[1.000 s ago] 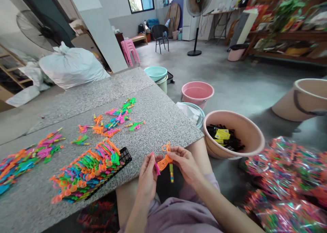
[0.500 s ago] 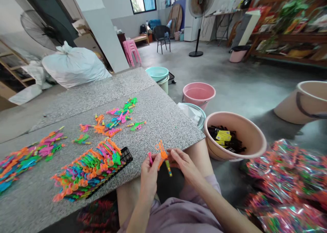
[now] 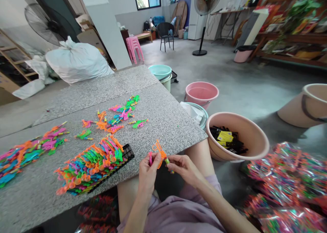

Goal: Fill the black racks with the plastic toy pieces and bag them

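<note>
Speckled table (image 3: 166, 113); basket (image 3: 128, 152) near left hand (image 3: 148, 166).

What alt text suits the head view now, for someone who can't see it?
A person's left hand holds an orange plastic toy and a pink piece, while the right hand pinches a yellow stick. On the speckled table, a black basket is packed with colourful toys.

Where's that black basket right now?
In the head view, the black basket sits on the speckled table, left of the person's left hand, with colourful toys packed in it.
</note>
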### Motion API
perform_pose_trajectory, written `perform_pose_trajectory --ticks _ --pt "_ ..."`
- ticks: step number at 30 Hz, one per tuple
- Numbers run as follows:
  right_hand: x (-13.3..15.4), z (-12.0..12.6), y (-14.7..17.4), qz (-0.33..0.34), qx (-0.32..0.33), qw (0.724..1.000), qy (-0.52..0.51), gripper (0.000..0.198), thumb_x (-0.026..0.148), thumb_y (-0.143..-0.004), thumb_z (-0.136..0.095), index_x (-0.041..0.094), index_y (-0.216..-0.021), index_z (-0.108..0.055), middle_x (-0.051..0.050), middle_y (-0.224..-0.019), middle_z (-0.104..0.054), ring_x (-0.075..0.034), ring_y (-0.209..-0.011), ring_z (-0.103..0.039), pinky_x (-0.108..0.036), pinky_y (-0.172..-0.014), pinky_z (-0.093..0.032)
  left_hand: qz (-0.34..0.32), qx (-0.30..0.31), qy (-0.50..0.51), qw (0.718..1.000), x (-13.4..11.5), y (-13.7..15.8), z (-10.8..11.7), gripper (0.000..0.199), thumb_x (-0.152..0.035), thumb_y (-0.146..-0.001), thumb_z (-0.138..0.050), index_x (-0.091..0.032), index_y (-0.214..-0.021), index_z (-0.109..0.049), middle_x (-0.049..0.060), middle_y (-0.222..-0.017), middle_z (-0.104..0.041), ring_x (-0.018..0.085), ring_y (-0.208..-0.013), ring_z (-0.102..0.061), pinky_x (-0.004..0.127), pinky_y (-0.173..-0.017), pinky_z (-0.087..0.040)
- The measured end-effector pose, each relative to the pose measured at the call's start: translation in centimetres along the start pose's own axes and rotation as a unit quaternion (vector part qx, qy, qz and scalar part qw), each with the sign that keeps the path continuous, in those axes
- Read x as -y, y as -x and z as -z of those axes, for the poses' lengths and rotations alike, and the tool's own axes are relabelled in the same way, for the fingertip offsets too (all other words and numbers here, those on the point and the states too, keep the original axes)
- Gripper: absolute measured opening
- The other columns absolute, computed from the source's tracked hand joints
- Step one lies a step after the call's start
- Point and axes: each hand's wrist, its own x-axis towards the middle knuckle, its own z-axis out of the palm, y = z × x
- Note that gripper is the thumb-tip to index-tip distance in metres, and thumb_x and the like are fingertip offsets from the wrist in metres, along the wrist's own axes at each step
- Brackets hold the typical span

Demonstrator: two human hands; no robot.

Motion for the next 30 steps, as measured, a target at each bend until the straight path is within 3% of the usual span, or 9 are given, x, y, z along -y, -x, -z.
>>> perform_pose_trajectory --ticks 5,8,11,14,17,20,25,27,30 --pt "-0.8 -0.5 0.3 -0.004 -0.006 0.998 0.056 0.031 0.046 -0.086 -0.062 0.015 -0.080 -0.057 0.001 -0.068 -0.049 -0.012 -0.064 -0.045 -0.025 -0.061 -0.038 -0.013 -0.001 -0.035 0.999 -0.3 0.0 0.0 0.041 -0.051 -0.071 -0.075 -0.011 -0.078 -0.068 0.002 -0.070 -0.060 0.012 -0.067 -0.052 0.022 -0.064 -0.043" --pt "-1.3 -1.4 0.6 0.026 -0.037 0.986 0.159 0.024 0.039 -0.094 -0.050 0.016 -0.091 -0.058 -0.001 -0.076 -0.053 -0.013 -0.069 -0.047 -0.025 -0.063 -0.039 -0.019 0.008 -0.058 0.998 -0.4 -0.2 0.0 0.040 -0.051 -0.072 -0.073 -0.011 -0.075 -0.067 0.002 -0.069 -0.060 0.013 -0.067 -0.054 0.023 -0.065 -0.044" --pt "-1.2 -1.9 1.3 0.096 -0.044 0.949 0.297 0.017 0.027 -0.099 -0.042 0.017 -0.093 -0.055 -0.004 -0.087 -0.058 -0.015 -0.078 -0.052 -0.027 -0.071 -0.041 -0.025 0.015 -0.084 0.996 -0.4 -0.1 0.6 0.038 -0.048 -0.073 -0.073 -0.012 -0.068 -0.063 0.001 -0.062 -0.057 0.011 -0.060 -0.050 0.022 -0.059 -0.040" --pt "-0.9 -1.3 2.1 0.139 0.007 0.889 0.436 0.013 0.019 -0.098 -0.041 0.017 -0.098 -0.054 -0.006 -0.094 -0.059 -0.017 -0.083 -0.054 -0.027 -0.073 -0.042 -0.016 0.010 -0.118 0.993 -1.2 -0.3 1.7 0.034 -0.045 -0.069 -0.076 -0.012 -0.067 -0.066 0.002 -0.065 -0.063 0.013 -0.063 -0.054 0.022 -0.062 -0.043" --pt "-0.7 0.1 2.2 0.151 0.016 0.832 0.534 0.011 0.019 -0.097 -0.045 0.017 -0.097 -0.055 -0.006 -0.092 -0.059 -0.018 -0.081 -0.054 -0.028 -0.071 -0.043 0.006 -0.092 -0.049 0.995 -2.8 -0.8 2.6 0.034 -0.042 -0.054 -0.083 -0.015 -0.067 -0.068 0.001 -0.067 -0.067 0.014 -0.070 -0.060 0.021 -0.070 -0.048" --pt "-0.5 1.9 0.3 0.156 -0.069 0.809 0.563 0.012 0.023 -0.098 -0.047 0.017 -0.097 -0.058 -0.006 -0.092 -0.060 -0.019 -0.088 -0.054 -0.030 -0.078 -0.045 0.040 -0.154 0.046 0.986 -4.3 -1.4 2.1 0.041 -0.039 -0.039 -0.088 -0.016 -0.066 -0.068 0.000 -0.069 -0.069 0.014 -0.073 -0.062 0.020 -0.072 -0.050" --pt "-0.4 4.2 -5.3 0.097 -0.154 0.781 0.598 0.017 0.016 -0.096 -0.049 0.016 -0.106 -0.063 -0.011 -0.104 -0.062 -0.023 -0.101 -0.055 -0.038 -0.089 -0.046 0.079 -0.043 0.001 0.996 -3.6 -2.9 -0.2 0.054 -0.051 -0.039 -0.087 -0.014 -0.075 -0.071 0.003 -0.075 -0.070 0.018 -0.081 -0.065 0.024 -0.075 -0.051" --pt "-0.7 4.1 -6.4 0.105 -0.193 0.803 0.554 0.024 0.013 -0.092 -0.052 0.017 -0.114 -0.062 -0.013 -0.115 -0.061 -0.026 -0.111 -0.054 -0.044 -0.095 -0.045 0.056 -0.024 -0.036 0.997 -2.7 -3.8 -0.7 0.057 -0.056 -0.044 -0.084 -0.013 -0.079 -0.071 0.005 -0.079 -0.070 0.022 -0.091 -0.065 0.028 -0.086 -0.050" --pt "-1.2 2.4 -6.3 0.133 -0.227 0.920 0.289 0.035 0.029 -0.090 -0.060 0.020 -0.124 -0.058 -0.011 -0.120 -0.060 -0.024 -0.112 -0.056 -0.042 -0.096 -0.046 -0.013 0.011 -0.116 0.993 -1.5 -4.5 -1.2 0.056 -0.057 -0.060 -0.074 -0.012 -0.094 -0.071 0.008 -0.088 -0.070 0.026 -0.097 -0.064 0.036 -0.094 -0.048"
